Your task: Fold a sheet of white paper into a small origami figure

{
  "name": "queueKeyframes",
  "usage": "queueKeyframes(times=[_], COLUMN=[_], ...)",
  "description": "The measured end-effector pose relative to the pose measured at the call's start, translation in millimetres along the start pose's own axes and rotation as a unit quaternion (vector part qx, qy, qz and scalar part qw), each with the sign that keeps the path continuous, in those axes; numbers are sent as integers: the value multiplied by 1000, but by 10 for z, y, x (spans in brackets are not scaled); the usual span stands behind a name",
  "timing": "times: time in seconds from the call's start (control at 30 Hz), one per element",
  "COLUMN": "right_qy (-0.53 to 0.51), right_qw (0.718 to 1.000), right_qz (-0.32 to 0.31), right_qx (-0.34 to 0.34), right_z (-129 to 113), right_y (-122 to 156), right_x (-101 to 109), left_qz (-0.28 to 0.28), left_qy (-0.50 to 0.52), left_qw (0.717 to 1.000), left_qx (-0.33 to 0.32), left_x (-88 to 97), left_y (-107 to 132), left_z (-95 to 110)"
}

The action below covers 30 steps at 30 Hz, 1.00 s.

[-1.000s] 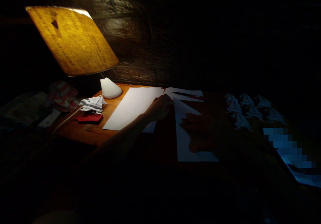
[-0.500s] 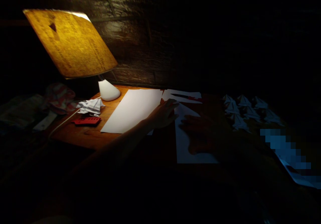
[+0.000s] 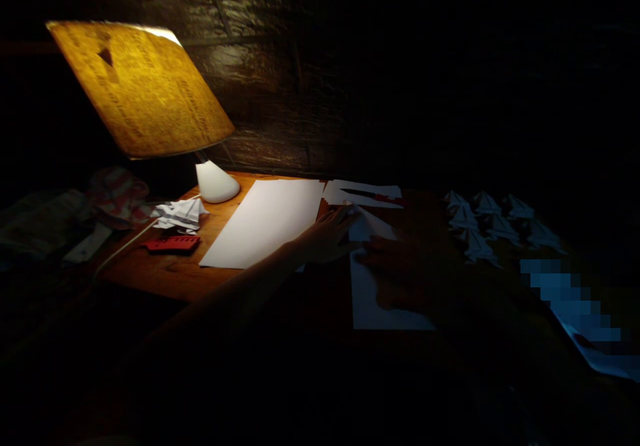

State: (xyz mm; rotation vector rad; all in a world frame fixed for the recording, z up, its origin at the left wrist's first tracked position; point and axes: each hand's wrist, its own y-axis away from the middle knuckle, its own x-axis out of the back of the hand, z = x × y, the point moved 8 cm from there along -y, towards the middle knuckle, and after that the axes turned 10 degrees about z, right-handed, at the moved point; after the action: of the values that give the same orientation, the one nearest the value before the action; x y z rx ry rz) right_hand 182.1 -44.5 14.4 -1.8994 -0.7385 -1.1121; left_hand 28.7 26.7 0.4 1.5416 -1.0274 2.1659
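A white sheet of paper (image 3: 365,293) lies on the wooden table in front of me, partly in shadow. Its upper part shows a raised or folded flap near the top corner. My left hand (image 3: 327,236) reaches in from the lower left, its fingertips closed at that top corner. My right hand (image 3: 395,269) is very dark; it rests over the sheet's right side with thumb and fingers apart, the forefinger near the flap. Left of my left hand lies a larger stack of white paper (image 3: 265,223).
A lit lamp (image 3: 217,181) with a yellow shade stands at the back left. Near it are a crumpled folded paper (image 3: 180,214) and a red object (image 3: 173,244). A dark-bladed knife with a red handle (image 3: 385,198) lies on paper behind. Several folded paper figures (image 3: 493,223) sit right.
The sheet's upper part now shows a flap with a visible edge below it. My left hand has shifted slightly at the corner; my right hand has stayed nearly in place.
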Motion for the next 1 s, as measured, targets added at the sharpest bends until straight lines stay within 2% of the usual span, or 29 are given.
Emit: queueKeyframes(times=[0.17, 0.33, 1.0], right_qy=[12, -20, -31], right_qw=[1000, 1000, 999], right_qz=[6, -6, -20], right_qx=[2, -22, -18], right_z=[-64, -8, 15], right_y=[-20, -29, -31], right_x=[37, -22, -63], left_qz=[-3, -1, 14], left_qy=[-3, -8, -24], left_qw=[1000, 1000, 1000], left_qx=[2, 0, 2], left_x=[0, 12, -10], left_y=[-3, -23, -51], left_z=[-9, 0, 11])
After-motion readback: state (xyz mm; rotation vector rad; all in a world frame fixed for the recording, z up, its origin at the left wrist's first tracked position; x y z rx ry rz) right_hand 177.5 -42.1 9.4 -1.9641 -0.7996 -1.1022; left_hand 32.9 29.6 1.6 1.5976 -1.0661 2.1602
